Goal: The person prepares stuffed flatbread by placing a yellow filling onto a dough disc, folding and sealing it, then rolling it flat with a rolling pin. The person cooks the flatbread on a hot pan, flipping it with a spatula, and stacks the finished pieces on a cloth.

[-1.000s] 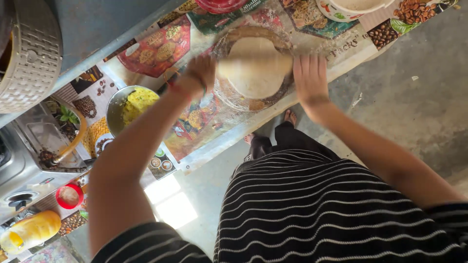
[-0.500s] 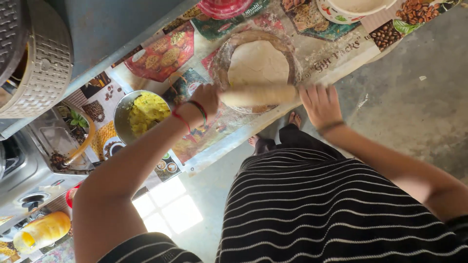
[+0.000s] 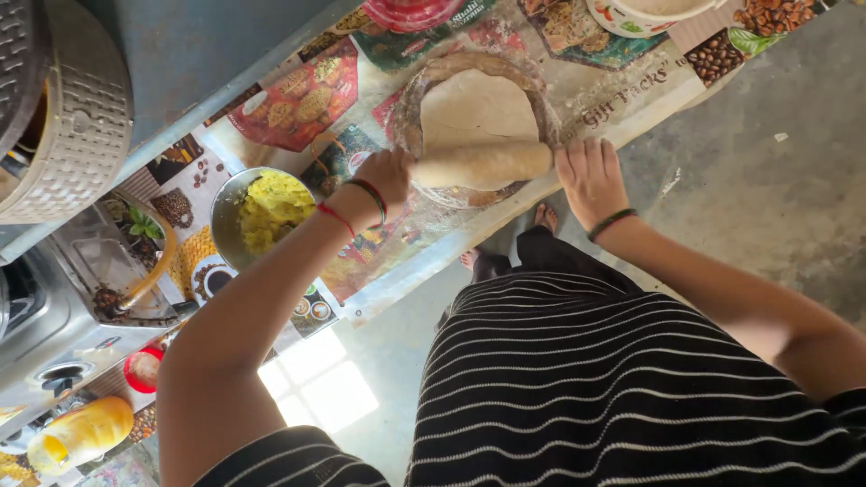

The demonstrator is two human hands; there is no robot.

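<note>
A flour-dusted wooden rolling pin (image 3: 483,165) lies across the near edge of a flat round of pale dough (image 3: 476,106), which sits on a round rolling board (image 3: 410,99). My left hand (image 3: 388,176) presses on the pin's left end, fingers curled over it. Flat on the pin's right end rests my right hand (image 3: 591,176), fingers stretched out. Both wrists wear thread bands.
A steel bowl of yellow filling (image 3: 266,209) stands left of the board on the patterned table cover (image 3: 379,261). A stove (image 3: 54,307) and a yellow bottle (image 3: 81,433) are at far left. A white bowl (image 3: 649,11) sits at the top right. Concrete floor (image 3: 767,180) lies below.
The rolling pin and both hands have drawn back from the middle of the dough toward the board's near edge. More of the flattened dough shows beyond the pin.
</note>
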